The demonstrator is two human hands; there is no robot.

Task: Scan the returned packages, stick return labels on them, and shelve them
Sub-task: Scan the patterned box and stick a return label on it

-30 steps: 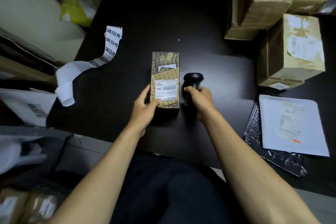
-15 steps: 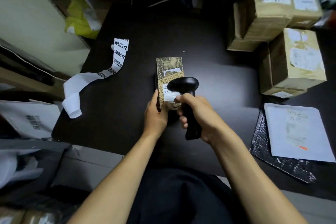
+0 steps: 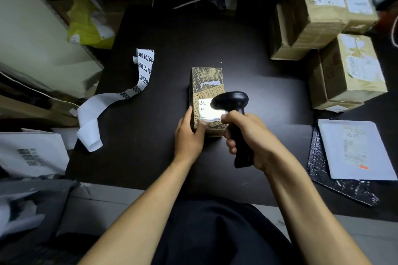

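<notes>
- The right hand (image 3: 252, 135) grips the black scanner (image 3: 235, 118) by its handle; half a second ago its head hung over the label, and it now casts a bright glow there.
- The label (image 3: 207, 111) on the small taped package (image 3: 205, 97) is washed white.
- The left hand (image 3: 189, 135) holds the package's near left corner as before, thumb on top.
- The package lies mid-table (image 3: 150, 135), unmoved.
- The return label strip (image 3: 137, 84) stays curled at the left.

head cam | 1 view | looks forward-down, close over dark table (image 3: 150, 157) | wide-angle
</notes>
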